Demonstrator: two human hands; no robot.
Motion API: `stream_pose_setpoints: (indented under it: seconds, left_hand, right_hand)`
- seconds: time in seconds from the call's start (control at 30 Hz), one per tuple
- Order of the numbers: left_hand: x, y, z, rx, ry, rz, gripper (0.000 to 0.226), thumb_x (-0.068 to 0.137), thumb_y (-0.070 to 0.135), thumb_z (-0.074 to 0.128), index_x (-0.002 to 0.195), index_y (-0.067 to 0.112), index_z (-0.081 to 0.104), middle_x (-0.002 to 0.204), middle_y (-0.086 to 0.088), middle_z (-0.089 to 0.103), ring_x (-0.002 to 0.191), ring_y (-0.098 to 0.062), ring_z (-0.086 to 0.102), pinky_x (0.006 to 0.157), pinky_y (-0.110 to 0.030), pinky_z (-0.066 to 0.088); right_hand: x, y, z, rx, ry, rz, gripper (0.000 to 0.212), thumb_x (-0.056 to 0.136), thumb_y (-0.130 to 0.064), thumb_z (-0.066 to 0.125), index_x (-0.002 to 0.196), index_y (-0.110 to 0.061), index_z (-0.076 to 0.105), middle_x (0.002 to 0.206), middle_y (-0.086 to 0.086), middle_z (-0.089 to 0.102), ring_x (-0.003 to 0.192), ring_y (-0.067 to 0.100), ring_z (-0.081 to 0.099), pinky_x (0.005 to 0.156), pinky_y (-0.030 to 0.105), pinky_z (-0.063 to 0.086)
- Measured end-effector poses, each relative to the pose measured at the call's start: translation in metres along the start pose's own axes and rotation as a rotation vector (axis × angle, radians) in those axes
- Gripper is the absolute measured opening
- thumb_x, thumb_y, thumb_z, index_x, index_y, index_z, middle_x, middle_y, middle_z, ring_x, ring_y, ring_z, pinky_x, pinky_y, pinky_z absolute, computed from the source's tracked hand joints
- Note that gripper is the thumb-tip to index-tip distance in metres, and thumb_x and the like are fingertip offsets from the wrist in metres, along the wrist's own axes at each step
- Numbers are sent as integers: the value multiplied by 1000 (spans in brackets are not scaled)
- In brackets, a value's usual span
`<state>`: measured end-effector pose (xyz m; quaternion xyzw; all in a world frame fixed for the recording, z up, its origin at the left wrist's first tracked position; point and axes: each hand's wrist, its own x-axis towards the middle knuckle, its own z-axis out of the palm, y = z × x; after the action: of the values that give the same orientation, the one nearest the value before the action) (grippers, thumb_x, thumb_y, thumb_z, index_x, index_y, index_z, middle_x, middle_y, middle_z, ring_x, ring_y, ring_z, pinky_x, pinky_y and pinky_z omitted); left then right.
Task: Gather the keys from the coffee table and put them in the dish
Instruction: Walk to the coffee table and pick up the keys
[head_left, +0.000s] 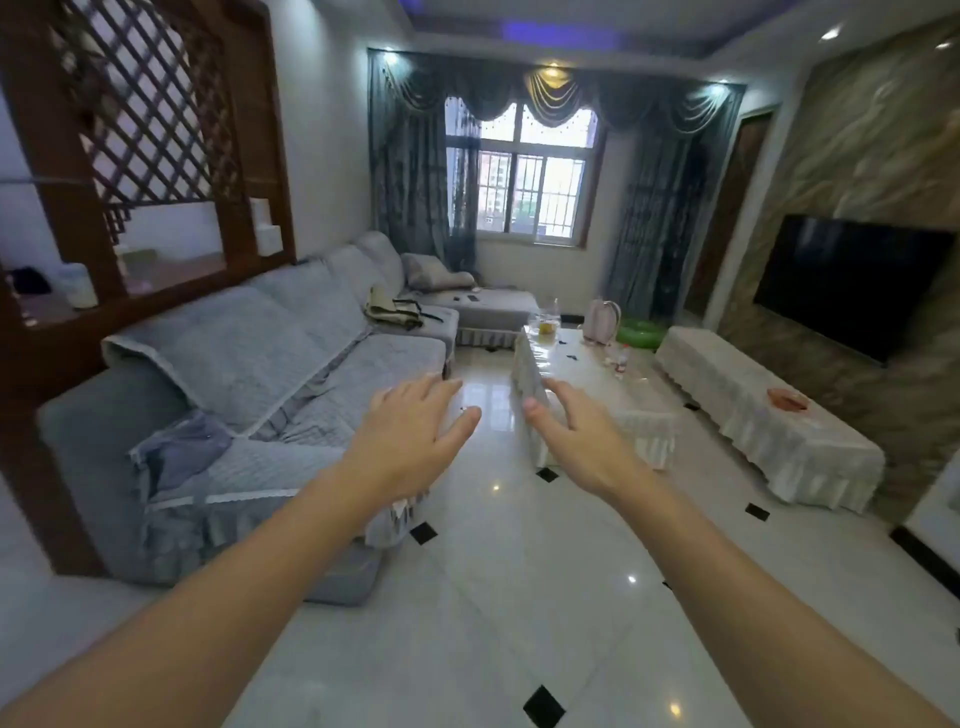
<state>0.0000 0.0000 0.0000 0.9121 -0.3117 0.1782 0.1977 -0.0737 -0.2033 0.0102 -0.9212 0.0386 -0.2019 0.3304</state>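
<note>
Both my arms reach forward over the shiny tiled floor. My left hand (410, 431) is open, fingers spread, holding nothing. My right hand (574, 431) is open too, also with nothing in it, and overlaps the near corner of the coffee table (613, 387), which is covered in a pale cloth under clear film. Small dark items (570, 357) lie on the table top; they may be keys, but they are too small to tell. A shallow reddish dish (788, 399) sits on the long cloth-covered bench (753, 415) at the right.
A grey L-shaped sofa (291, 364) runs along the left. On the table stand a glass jar (545, 323), a pink bag (601, 321) and a small bottle (622, 361). A TV (852, 286) hangs on the right wall. Open floor lies between sofa and table.
</note>
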Motion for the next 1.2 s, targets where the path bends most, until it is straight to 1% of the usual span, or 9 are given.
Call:
stream_pose_setpoints:
  seconds: [0.13,0.23,0.33,0.43,0.57,0.73,0.93,1.1,1.2]
  left_hand:
    - [9,-54,-2,-38,9,8,65,94,63,21,145,26,34,153,-2,35,139,-19,30,112,-42,23]
    - [20,-89,1,-154,6,-8,65,94,64,23,145,25,35,152,1,36,139,-16,31,112,-42,28]
    - [31,-113,6,-289,-28,-18,64,94,64,25,144,26,35,149,3,40,136,-14,35,109,-38,32]
    - [43,-128,14,-261,-30,-5,64,94,64,24,144,26,35,148,3,41,135,-15,36,108,-38,31]
    - [66,-139,26,-205,-45,21,67,92,68,21,146,29,31,152,5,35,138,-14,31,111,-41,29]
    - [104,-134,57,-184,-77,46,68,91,70,20,145,30,30,151,5,35,138,-14,32,111,-43,30]
    - [170,-104,100,-99,-65,76,60,94,60,31,145,28,31,152,2,35,137,-18,33,109,-41,32]
    - [237,-72,122,-12,-65,120,62,94,61,29,145,27,33,155,-2,32,140,-21,30,111,-44,28]
    - [267,-55,139,29,-16,118,60,94,61,27,142,27,40,151,-2,38,138,-20,33,111,-42,26]
  right_hand:
    - [30,-24,43,-17,-25,5,66,90,-63,39,145,-27,33,151,-2,37,138,18,31,110,44,30]
    - [55,-34,71,-15,-16,3,66,89,-64,39,145,-28,34,151,-3,37,138,16,30,108,40,28]
    - [74,-37,88,15,-20,25,66,89,-65,39,145,-28,34,151,-3,36,137,17,32,110,42,30]
    - [89,-33,93,49,-13,72,67,89,-63,41,145,-26,34,151,-2,37,136,19,34,109,47,32]
    - [111,-21,92,51,27,94,67,90,-62,42,145,-24,34,151,-1,37,135,17,35,105,35,31]
    - [140,8,86,26,55,85,68,90,-63,41,145,-25,34,150,-3,38,135,15,33,102,32,29]
    - [184,66,68,83,87,106,66,89,-63,41,144,-27,35,147,-4,41,134,15,33,102,33,30]
    - [226,117,40,32,127,100,64,90,-62,38,143,-26,37,145,-3,43,132,16,34,95,29,26]
    - [250,145,29,-8,130,78,65,89,-65,37,143,-28,36,147,-5,41,134,16,31,95,29,25]
